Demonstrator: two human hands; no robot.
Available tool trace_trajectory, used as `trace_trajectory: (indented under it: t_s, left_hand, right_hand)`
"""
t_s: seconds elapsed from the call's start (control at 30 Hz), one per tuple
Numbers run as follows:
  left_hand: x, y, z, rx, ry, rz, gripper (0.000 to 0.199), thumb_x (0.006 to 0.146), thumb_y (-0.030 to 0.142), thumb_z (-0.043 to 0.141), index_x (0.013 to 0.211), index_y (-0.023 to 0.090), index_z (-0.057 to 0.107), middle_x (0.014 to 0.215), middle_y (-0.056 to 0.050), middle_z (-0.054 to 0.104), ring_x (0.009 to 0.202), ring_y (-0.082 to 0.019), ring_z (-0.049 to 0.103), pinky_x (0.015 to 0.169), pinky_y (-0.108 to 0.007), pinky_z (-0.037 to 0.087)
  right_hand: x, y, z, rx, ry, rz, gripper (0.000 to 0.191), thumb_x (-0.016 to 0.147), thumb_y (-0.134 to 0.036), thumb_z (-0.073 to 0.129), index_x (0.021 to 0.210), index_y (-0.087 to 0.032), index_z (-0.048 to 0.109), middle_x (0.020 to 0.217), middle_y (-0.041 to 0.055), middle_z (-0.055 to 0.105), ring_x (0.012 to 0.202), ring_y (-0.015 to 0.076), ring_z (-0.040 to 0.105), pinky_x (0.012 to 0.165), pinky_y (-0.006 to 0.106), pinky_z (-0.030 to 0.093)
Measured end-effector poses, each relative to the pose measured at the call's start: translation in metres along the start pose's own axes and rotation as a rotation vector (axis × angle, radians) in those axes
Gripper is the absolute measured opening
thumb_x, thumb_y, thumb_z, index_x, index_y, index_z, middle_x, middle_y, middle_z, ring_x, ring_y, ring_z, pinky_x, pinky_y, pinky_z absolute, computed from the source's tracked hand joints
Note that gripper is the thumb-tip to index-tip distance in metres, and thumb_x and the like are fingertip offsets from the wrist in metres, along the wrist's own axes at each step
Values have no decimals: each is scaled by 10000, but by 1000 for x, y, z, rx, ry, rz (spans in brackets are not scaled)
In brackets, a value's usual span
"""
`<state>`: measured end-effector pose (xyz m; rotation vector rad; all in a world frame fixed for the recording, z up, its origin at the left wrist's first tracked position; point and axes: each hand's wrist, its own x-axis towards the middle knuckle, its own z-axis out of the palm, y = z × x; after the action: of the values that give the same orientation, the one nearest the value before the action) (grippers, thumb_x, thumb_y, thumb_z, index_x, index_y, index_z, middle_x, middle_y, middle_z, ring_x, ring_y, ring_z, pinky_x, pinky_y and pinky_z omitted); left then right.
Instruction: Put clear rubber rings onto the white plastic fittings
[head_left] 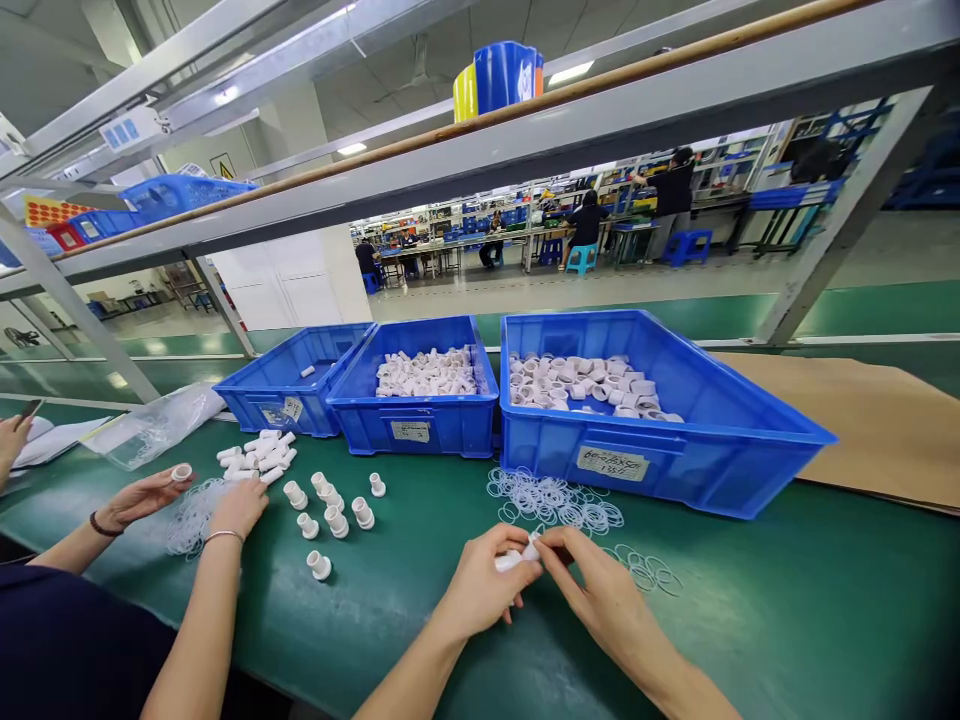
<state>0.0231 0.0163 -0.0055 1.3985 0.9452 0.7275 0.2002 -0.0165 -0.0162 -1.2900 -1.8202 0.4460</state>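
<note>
Together, the left hand (480,585) and right hand (600,590) are pinching a small white plastic fitting (516,557) (short, tubular, glossy) between their fingertips above the green table (787,620).

Ahead, centre frame: three blue bins (645,440) wall off your reach.
Lower left: a co-worker's hands (238,507) and white fittings (330,505) crowd the mat.
Centre: clear rings (555,500) litter the surface.
Lower right: open green mat (825,620), passage free.

Left hand (484,585) and right hand (600,590) meet at centre, fingers (551,545) pinched together, forearms angled inward.
</note>
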Motion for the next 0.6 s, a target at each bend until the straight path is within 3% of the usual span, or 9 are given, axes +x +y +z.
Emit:
trace_trajectory:
  t_s: [0.1,0.2,0.3,0.43,0.6]
  left_hand:
    - [1,-1,1,-43,3,22,371,814,428,657,1091,182,641,920,-14,624,483,-48,512,314,-132,390]
    - [-1,3,-2,-6,78,41,355,832,423,644,1083,174,672,847,-11,618,494,-57,507,321,-130,383]
    - [-5,9,-3,52,136,65,371,844,403,635,1171,231,672,936,-13,666,501,-60,517,316,-133,362]
    - [-9,13,-2,81,117,79,438,863,387,630,1296,318,628,965,5,693,501,-50,516,366,-137,386]
    - [-11,15,-2,119,96,82,431,871,394,639,1302,361,638,924,21,700,500,-40,505,449,-152,420]
  right_hand:
    - [2,-6,-2,35,-31,15,216,1033,-423,440,938,-267,556,894,16,633,778,175,607,711,298,483]
    - [7,-10,-8,65,-6,49,244,1027,-449,444,925,-264,567,925,35,617,757,183,579,698,312,479]
    - [11,-7,-14,46,32,95,277,1004,-494,476,914,-262,595,976,52,598,728,182,556,667,322,472]
    - [12,-1,-14,38,1,155,308,985,-534,493,917,-268,632,920,31,585,675,170,535,624,319,447]
    - [11,-4,-13,123,-57,178,336,978,-554,503,903,-264,654,830,8,563,680,166,525,628,303,426]
